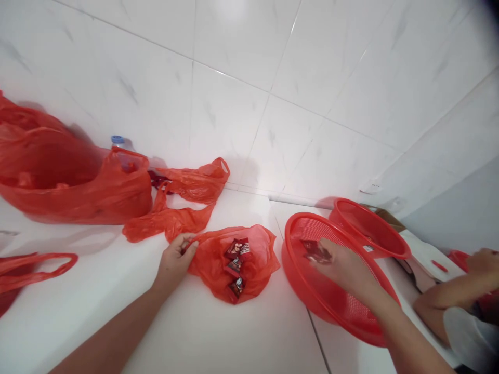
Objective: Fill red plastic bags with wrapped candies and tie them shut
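Note:
My left hand (177, 262) pinches the left edge of a red plastic bag (259, 280) that lies spread on the white surface. Several small dark red wrapped packets (234, 266) rest in the middle of this bag. To the right, my right hand (343, 265) reaches into a red mesh basket (290, 275) with its fingers closed around some similar red packets (314, 249). Those packets are slightly blurred, and my fingertips are partly hidden behind the hand.
A large red bag (78, 202) and crumpled red bags (191, 218) lie at the left, near a blue-capped bottle (117, 140). A second red basket (370, 228) stands behind the first. At the far right, another person's arm (448, 296) reaches in beside a white cutting board (431, 254).

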Demonstrator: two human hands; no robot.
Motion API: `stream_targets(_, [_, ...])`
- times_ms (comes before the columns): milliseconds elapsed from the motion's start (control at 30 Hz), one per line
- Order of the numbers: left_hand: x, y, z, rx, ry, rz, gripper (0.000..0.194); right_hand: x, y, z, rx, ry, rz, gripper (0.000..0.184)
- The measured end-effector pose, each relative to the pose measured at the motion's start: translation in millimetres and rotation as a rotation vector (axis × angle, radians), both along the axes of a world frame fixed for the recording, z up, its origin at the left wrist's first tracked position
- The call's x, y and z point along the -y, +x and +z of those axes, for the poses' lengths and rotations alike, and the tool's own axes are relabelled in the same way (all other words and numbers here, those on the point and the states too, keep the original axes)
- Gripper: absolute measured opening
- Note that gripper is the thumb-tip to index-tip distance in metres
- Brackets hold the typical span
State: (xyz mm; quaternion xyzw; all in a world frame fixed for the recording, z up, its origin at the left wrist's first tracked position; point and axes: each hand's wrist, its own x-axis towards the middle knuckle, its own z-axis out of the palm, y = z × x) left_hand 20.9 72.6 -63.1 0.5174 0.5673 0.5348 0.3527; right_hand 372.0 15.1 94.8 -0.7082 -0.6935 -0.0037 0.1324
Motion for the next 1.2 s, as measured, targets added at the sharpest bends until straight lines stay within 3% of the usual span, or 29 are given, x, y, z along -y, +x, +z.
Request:
stream_targets(167, [1,0,1.4,-0.012,0.016,-0.001,0.029,-4,-64,9.5,-0.038,0.003,0.199,0.027])
stream_targets(267, [2,-1,3.0,-0.043,0.024,0.009,0.029,-16,-93,-1.6,-0.021,0.014,0.300,0.023])
stream_targets(367, [2,-1,3.6,-0.053,0.047,0.012,0.029,-27,-106,-15.5,0.021,0.047,0.316,0.027])
stream_targets(500, [2,0,3.5,-0.077,0.053,0.007,0.028,-24,-96,-28.1,0.053,0.098,0.338,0.034])
stream_targets(667, [2,0,3.1,-0.039,0.025,-0.010,0.029,3,-50,-45.9,0.214,0.121,0.369,0.030])
stream_targets(767, [2,0,4.3,-0.039,0.015,-0.009,0.029,20,-22,-54.1,0.316,0.098,0.315,0.028])
stream_targets(867, [3,1,6.5,-0.035,0.014,-0.006,0.029,33,-16,-56.3,0.350,0.179,0.249,0.022])
stream_targets(933, [3,1,7.8,-0.034,0.013,-0.004,0.029,39,-28,-57.3,0.297,0.225,0.282,0.022])
stream_targets(1033, [4,1,8.8,-0.046,0.008,0.003,0.028,44,-66,-64.8,0.161,0.150,0.414,0.025])
stream_targets(1200, [4,1,6.1,-0.042,0.035,0.010,0.026,36,-123,-99.0,0.019,0.002,0.469,0.030])
